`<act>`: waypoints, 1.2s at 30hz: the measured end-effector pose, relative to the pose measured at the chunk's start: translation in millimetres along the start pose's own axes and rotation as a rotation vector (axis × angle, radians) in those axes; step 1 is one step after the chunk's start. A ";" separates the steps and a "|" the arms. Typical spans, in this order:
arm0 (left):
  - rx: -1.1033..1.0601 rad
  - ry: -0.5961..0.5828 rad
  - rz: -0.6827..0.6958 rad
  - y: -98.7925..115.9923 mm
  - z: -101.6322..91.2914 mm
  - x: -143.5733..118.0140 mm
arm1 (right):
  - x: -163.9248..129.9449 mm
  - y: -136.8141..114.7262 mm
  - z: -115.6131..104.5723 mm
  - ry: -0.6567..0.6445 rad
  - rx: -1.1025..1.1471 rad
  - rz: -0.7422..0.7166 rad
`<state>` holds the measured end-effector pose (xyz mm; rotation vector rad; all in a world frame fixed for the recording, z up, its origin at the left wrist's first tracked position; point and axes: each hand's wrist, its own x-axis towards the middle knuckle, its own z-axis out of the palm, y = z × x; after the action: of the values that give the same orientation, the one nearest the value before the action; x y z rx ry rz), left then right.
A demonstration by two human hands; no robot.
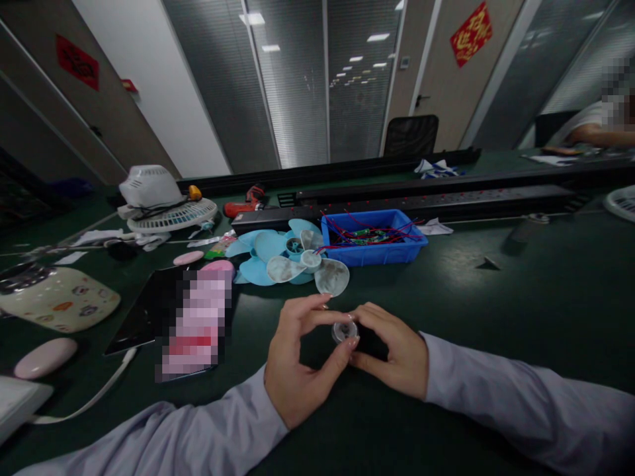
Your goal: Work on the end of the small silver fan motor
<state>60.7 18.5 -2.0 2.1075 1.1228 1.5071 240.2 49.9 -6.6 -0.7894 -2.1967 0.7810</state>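
Observation:
Between my two hands, low over the green table top, is a small round part [344, 332], translucent grey with a rim and a dark centre. My left hand [306, 362] pinches it from the left, with the thumb at its near edge and the fingertips at its far edge. From the right, my right hand [394, 347] curls its fingers and thumb against the same part. Just beyond my hands lie a grey-white fan blade [310, 261] and several light blue fan blades [270, 248]. Fingers cover some of the round part's edge.
A blue bin [376, 254] with wired circuit boards stands behind the blades. To the left are a tablet [149, 307], a pink-cased phone [201, 324], a cream jar [64, 301] and a fan [169, 215]. A red drill [245, 203] lies further back. Another person's arm [595, 129] shows far right.

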 end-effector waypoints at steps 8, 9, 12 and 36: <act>0.084 -0.012 -0.019 -0.9 -1.7 0.2 | 0.2 0.3 0.1 -0.006 -0.027 -0.019; 0.097 -0.024 -0.012 -1.0 -2.3 0.2 | 0.2 0.4 0.1 -0.008 -0.031 -0.021; 0.117 -0.080 -0.009 -1.2 -4.0 0.1 | 0.2 1.0 0.1 -0.010 -0.023 -0.028; 0.054 0.135 -0.158 6.4 -13.0 14.4 | -0.7 -1.0 -1.3 -0.029 -0.007 0.023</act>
<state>53.6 22.8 16.6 1.9239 1.3580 1.5793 241.3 49.2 -5.4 -0.8125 -2.2206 0.8012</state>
